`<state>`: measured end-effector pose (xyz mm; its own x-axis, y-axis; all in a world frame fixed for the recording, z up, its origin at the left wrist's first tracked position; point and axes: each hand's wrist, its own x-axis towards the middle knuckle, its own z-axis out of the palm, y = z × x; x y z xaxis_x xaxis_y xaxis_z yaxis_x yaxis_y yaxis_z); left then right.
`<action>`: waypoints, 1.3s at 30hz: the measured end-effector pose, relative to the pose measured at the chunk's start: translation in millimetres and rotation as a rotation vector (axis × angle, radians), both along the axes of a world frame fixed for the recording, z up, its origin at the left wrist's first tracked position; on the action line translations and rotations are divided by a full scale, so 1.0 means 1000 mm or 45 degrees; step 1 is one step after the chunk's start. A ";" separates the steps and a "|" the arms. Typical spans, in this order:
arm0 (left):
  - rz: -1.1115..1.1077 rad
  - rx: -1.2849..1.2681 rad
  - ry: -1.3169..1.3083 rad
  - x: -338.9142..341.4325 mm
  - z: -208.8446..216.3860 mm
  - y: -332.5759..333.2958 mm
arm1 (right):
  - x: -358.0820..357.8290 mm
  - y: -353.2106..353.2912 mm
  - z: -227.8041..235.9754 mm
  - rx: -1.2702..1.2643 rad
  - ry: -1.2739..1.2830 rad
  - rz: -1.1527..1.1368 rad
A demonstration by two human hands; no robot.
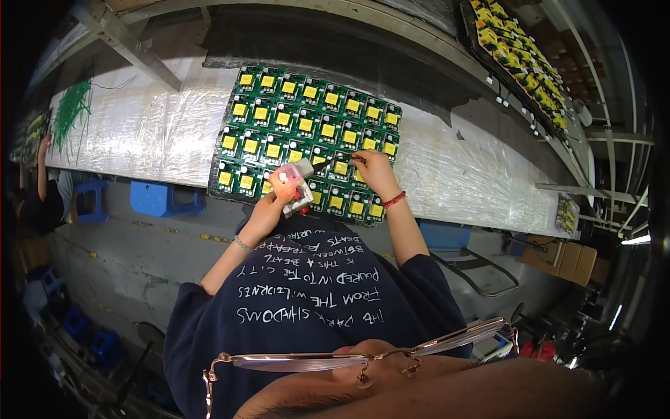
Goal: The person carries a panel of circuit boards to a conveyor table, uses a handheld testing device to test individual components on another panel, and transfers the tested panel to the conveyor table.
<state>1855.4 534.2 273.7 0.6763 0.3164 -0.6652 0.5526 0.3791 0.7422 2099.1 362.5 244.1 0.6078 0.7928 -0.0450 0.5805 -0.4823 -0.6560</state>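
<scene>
My left hand [267, 211] is wrapped round a white handheld tool [300, 198] with a dark, narrow tip and a red light glowing on its body. The tip points right, over the front rows of a panel of green circuit boards [305, 124], each bearing a yellow block-shaped part and small round parts. Close to that tip, my right hand [377, 172] has its fingers pinched together above the boards. Whatever lies between those fingertips is too small to make out.
The panel lies on a long bench [453, 174] wrapped in clear film. Green wires [72, 108] lie at its left end, near another person's arm [42, 164]. More yellow-topped boards [520, 59] stand on a raised shelf at right. Blue stools [159, 198] and cardboard boxes [562, 260] are below.
</scene>
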 end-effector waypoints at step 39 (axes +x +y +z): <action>0.020 -0.023 0.016 0.018 -0.026 -0.106 | 0.025 -0.086 -0.006 0.061 0.032 0.043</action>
<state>1873.3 428.0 247.3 0.6629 0.3145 -0.6794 0.5558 0.4012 0.7281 2124.4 276.2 238.2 0.5797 0.8146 -0.0213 0.5793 -0.4304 -0.6922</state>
